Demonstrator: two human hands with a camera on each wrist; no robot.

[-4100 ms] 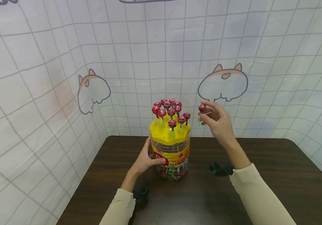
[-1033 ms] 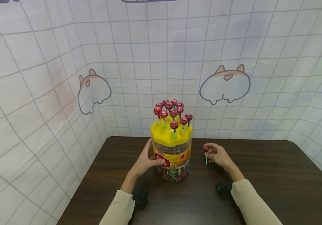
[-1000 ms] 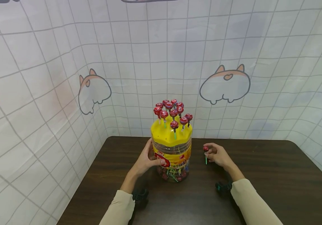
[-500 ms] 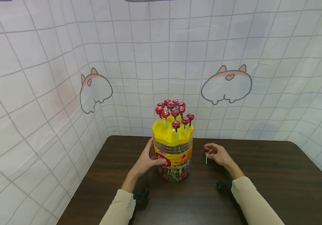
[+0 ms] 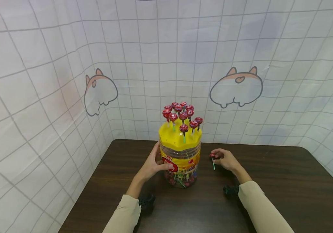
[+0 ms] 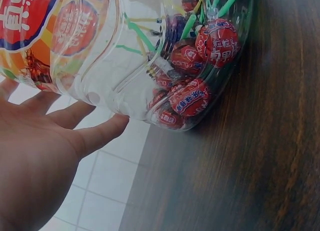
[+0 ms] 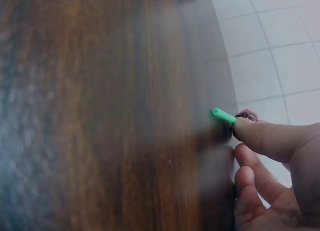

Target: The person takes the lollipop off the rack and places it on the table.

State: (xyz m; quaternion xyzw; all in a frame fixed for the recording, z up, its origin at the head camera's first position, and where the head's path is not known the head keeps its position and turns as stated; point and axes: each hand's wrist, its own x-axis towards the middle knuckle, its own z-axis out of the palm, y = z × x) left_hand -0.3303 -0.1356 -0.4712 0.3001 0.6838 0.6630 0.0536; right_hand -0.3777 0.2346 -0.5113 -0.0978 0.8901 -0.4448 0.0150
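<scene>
A clear plastic candy jar (image 5: pixel 181 161) with a yellow lid (image 5: pixel 178 139) stands upright on the table. Several red-wrapped lollipops (image 5: pixel 183 116) stick up out of that lid, and more lollipops (image 6: pixel 190 96) lie inside at the bottom. My left hand (image 5: pixel 152 165) holds the jar's left side, thumb across the label and fingers around the back. To the right of the jar, my right hand (image 5: pixel 226 160) pinches a single lollipop (image 5: pixel 213 163) low over the table, its green stick pointing down. In the right wrist view the thumb covers part of this lollipop (image 7: pixel 224 115).
The dark wooden table (image 5: pixel 285 181) has its far edge just behind the jar. Beyond it hangs a white gridded curtain (image 5: pixel 143 81) with cartoon animal prints, wrapping round both sides. A dark band (image 5: pixel 146 201) is on each wrist.
My right hand has come down from beside the lollipop tops to just above the table, still pinching its lollipop. Over the last second it has barely moved. My left hand keeps holding the jar.
</scene>
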